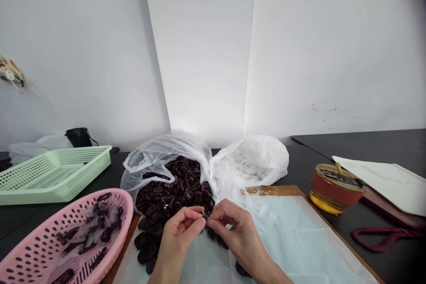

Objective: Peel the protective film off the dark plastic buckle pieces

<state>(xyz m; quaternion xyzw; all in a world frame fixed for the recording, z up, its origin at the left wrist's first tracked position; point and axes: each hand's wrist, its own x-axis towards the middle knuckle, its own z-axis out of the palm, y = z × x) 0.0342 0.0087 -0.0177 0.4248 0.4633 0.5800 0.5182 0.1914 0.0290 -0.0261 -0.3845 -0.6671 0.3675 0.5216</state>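
Toward the back edge of the bench (382, 146) slump a clear bag (146, 159) spilling a heap of dark pieces (176, 191) and, right of it, a white bag (253, 159). The heap spreads over the left half of a covered board (309, 230), crowding the space just before the hands. A pink basket (128, 213) sits by the board's left edge, a green tray (66, 191) behind it; off the right edge are a tape roll (336, 191) and dark red scissors (382, 230). Over the board, the left hand (181, 235) and right hand (236, 233) meet, thumbs and fingers pinching one small dark piece (206, 214). Fingertips cover much of it; I can't tell its long axis or which way it points.
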